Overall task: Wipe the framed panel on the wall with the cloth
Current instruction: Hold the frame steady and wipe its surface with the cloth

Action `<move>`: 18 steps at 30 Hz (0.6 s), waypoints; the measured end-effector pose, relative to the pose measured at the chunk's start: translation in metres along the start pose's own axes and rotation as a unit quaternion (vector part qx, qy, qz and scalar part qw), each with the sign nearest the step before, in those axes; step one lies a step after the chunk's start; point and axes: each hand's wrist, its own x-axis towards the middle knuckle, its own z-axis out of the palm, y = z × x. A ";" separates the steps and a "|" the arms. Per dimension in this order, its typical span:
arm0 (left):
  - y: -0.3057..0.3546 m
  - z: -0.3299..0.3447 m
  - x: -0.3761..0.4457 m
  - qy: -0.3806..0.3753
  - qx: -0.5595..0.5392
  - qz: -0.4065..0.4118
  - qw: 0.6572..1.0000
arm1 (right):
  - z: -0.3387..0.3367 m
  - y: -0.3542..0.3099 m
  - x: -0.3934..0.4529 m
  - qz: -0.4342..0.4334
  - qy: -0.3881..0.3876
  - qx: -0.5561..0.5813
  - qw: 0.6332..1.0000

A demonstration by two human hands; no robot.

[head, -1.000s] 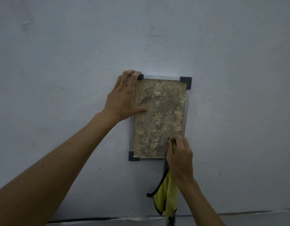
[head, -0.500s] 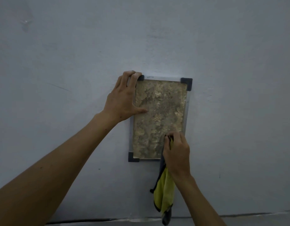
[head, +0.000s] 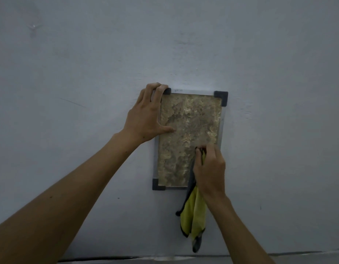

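Head view: nearest the camera, two bare forearms reach up and away toward the framed panel (head: pixel 189 140), the landmark for everything here. The left forearm crosses from the lower left corner; the right one comes up from the bottom edge, right of centre.

The right hand (head: pixel 209 170) lies over the panel's lower right part, its fingers curled round a bunched fold of the cloth (head: pixel 193 216) and pressing that fold against the mottled surface. The rest of the cloth, yellow-green with a dark edge, hangs below the panel's bottom edge, down beside the right wrist, its dark tip dangling lowest.

The left hand (head: pixel 148 117) sits at the panel's upper left corner. Its fingers bend over the top of the frame beside the dark corner piece there, and the thumb lies flat on the mottled surface, pointing toward the panel's middle, so the hand grips the frame's edge.

The panel stands upright, taller than wide, with a pale metal frame and dark corner pieces visible at the upper right and lower left. It is mounted flat on a pale grey wall (head: pixel 88 73) that surrounds it on all sides. Below the panel, a dark seam runs across the wall's foot.
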 end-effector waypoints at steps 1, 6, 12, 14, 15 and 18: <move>0.000 0.000 0.000 0.000 0.000 0.000 1.000 | -0.001 -0.004 0.012 0.000 0.015 0.006 1.000; -0.001 0.001 0.000 0.006 -0.002 0.002 1.000 | -0.002 0.005 -0.005 -0.007 0.014 -0.003 1.000; 0.000 -0.001 0.000 0.002 -0.002 0.000 1.000 | -0.008 0.021 -0.014 -0.007 -0.005 -0.019 1.000; -0.001 0.000 0.000 0.001 -0.004 0.003 1.000 | -0.012 0.016 0.011 -0.003 0.034 -0.018 0.999; -0.001 0.000 0.000 0.001 -0.004 0.003 1.000 | -0.014 0.015 0.021 -0.004 0.049 -0.014 0.999; -0.001 0.000 0.000 0.003 -0.004 0.001 1.000 | -0.016 0.020 0.015 -0.020 0.051 -0.015 0.998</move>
